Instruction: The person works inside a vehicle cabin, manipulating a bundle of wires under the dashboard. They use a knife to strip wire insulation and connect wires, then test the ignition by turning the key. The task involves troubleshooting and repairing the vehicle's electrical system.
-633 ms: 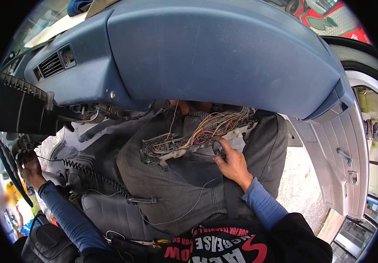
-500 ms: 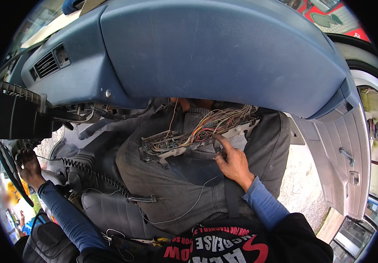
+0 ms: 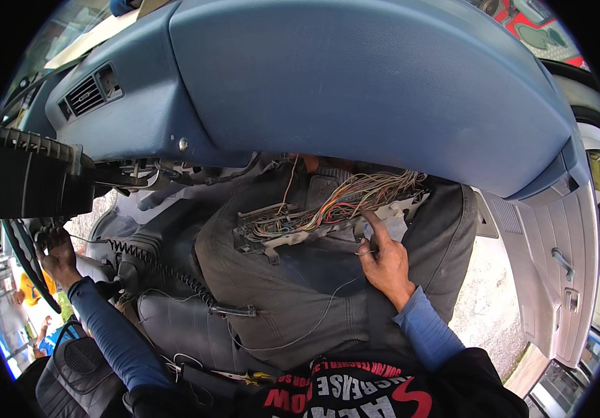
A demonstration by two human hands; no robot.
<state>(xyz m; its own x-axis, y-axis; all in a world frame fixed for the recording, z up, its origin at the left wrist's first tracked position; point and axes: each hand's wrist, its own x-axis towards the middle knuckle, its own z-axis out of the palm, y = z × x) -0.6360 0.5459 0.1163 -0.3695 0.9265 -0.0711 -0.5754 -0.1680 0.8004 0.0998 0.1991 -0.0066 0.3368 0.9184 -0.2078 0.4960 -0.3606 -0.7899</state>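
Note:
A grey plastic fuse block with a bundle of coloured wires rests across my lap under the blue dashboard. My right hand lies on its right end, index finger stretched up onto the block, a thin wire pinched in the fingers and trailing down over my grey trousers. My left hand reaches far left and grips dark parts under the steering column beside the steering wheel rim.
A black coiled cable runs over the seat to a plug by my left thigh. A yellow-handled tool lies at my waist. The open grey door panel stands at the right, gravel ground below it.
My right hand has shifted slightly right and up along the block, index finger now pointing more upright. The view has panned a little; the left hand stays at the steering column.

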